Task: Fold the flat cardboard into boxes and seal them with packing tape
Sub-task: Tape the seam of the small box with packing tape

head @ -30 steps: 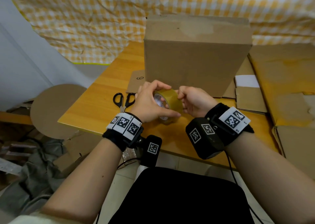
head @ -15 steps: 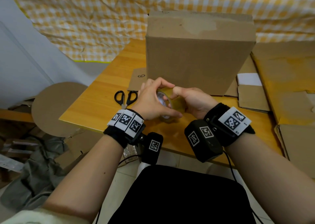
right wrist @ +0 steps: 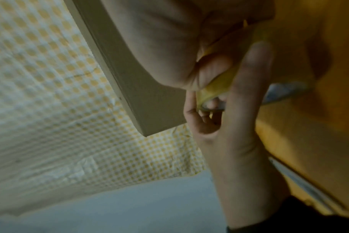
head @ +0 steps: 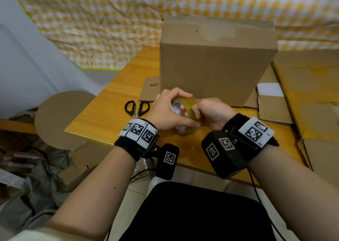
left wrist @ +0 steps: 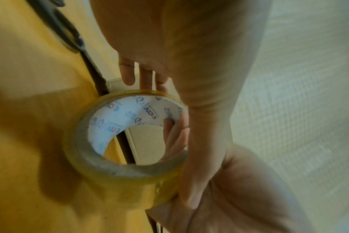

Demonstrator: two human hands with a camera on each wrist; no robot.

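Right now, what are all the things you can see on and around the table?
box: one, brown, upright at the back of the table.
tape: one roll, yellowish with a white core, held above the table's front edge.
scissors: one pair, black handles, flat on the table left of the hands.
flat cardboard: several brown sheets, right of the box; one marked piece under the box's left corner.
cardboard disc: one, brown, low on the left beside the table.
table: one, orange wood.
cloth: one, yellow and white checks, hung behind.
left hand: grips the tape roll.
right hand: fingers curled on the roll's outer face.
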